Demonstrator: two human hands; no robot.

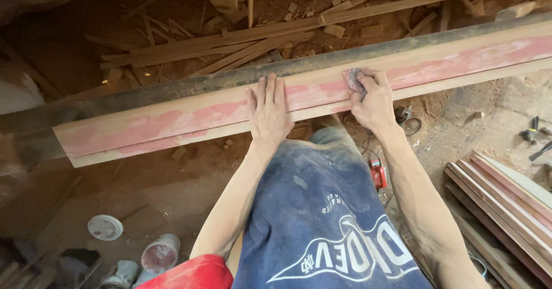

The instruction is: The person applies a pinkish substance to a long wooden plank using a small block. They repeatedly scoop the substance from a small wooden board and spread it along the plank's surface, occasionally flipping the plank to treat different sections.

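Scrap wood strips [230,39] strewn on dirt floor [190,191]; stacked boards [506,203] at right; white lid [105,227], pink-stained container [160,253] lower left.

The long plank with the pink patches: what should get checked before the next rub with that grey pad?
1. Left hand flat on the plank, steadying it: ok.
2. Right hand has a grip on the grey pad: ok.
3. Pad pressed on a pink patch: ok.
4. Plank resting firmly on its support: cannot tell, the ends are out of view.
5. Floor around the feet free of clutter: not ok, wood scraps, a cord and tubs lie about.
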